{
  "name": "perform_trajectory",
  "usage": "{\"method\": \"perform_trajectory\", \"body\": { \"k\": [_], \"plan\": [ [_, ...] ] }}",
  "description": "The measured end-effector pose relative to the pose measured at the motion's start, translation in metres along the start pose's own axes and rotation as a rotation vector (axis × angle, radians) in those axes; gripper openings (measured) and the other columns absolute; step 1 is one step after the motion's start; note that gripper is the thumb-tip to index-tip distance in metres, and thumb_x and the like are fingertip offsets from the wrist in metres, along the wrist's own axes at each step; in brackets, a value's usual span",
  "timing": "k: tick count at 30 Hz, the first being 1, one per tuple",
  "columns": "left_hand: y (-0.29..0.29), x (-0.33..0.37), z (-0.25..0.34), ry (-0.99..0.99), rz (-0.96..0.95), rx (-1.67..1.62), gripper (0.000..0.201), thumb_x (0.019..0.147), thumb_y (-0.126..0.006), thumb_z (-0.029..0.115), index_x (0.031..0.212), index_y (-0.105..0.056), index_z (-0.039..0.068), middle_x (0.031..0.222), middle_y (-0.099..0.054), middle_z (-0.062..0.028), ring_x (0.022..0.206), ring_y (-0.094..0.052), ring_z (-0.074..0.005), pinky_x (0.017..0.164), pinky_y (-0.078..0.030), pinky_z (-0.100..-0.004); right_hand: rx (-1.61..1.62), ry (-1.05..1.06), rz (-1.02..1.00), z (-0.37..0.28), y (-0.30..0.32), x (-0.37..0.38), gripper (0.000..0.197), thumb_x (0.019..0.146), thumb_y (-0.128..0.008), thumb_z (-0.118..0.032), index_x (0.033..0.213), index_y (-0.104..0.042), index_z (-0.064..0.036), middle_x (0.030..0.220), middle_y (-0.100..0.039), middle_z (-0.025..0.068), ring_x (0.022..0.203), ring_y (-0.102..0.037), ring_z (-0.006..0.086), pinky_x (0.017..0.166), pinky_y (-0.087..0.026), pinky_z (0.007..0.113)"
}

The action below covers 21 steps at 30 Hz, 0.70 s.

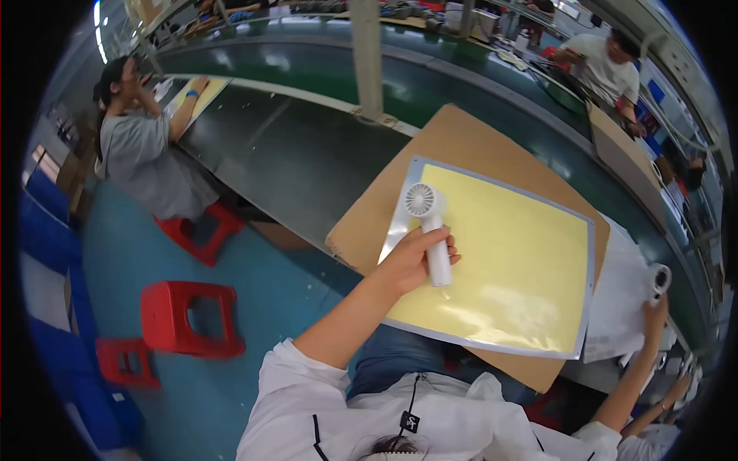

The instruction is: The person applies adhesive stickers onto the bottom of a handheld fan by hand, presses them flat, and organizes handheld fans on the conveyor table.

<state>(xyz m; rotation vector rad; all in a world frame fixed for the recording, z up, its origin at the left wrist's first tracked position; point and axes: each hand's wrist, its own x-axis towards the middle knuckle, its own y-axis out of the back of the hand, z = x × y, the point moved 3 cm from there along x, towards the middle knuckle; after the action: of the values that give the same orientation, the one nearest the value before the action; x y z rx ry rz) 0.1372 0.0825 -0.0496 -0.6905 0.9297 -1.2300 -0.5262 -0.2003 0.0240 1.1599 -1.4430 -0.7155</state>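
My left hand (425, 260) is wrapped around the handle of a white handheld fan (437, 253). Its round, finned head (420, 200) points up and away from me over a yellow sheet (507, 269) with a silver-grey border. That glossy sheet lies on a tilted piece of brown cardboard (453, 131). Far to the right, my right hand (654, 313) has its fingers closed below the round head of another white piece (659, 278), which looks like a second fan. Its lower part is hidden by the hand. Beside it lies crumpled clear plastic (619, 296).
A dark work table (269, 146) runs along a green conveyor belt (300, 65), with a metal post (367, 61) between. A person (146, 146) sits at the left, another (607, 69) across the belt. Red stools (184, 319) stand on the floor. A co-worker's arm (673, 396) shows at lower right.
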Motion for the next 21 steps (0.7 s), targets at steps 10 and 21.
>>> {"method": "perform_trajectory", "body": {
  "k": [10, 21],
  "plan": [
    [0.018, -0.026, 0.028, -0.038, -0.023, -0.183, 0.018, 0.098, -0.058, 0.019, 0.111, -0.053, 0.008, 0.097, -0.058, -0.0078, 0.090, -0.059, -0.0193, 0.086, -0.054, -0.0399, 0.009, 0.418, -0.066, -0.327, 0.184, -0.045, 0.053, 0.086, -0.062, 0.004, 0.138, -0.049, 0.0010, 0.130, -0.059, 0.0161, 0.122, -0.055, 0.0243, 0.105, -0.041, 0.037],
    [0.111, -0.215, 0.094, -0.675, -0.011, -0.117, 0.030, 0.098, -0.057, 0.022, 0.118, -0.044, 0.004, 0.089, -0.049, -0.0085, 0.079, -0.055, -0.0189, 0.072, -0.060, -0.0361, 0.656, 0.752, -0.354, -0.719, 0.104, -0.078, 0.047, 0.076, -0.079, -0.026, 0.115, -0.065, -0.0054, 0.103, -0.066, 0.0071, 0.096, -0.063, 0.0177, 0.089, -0.051, 0.036]
  ]
}}
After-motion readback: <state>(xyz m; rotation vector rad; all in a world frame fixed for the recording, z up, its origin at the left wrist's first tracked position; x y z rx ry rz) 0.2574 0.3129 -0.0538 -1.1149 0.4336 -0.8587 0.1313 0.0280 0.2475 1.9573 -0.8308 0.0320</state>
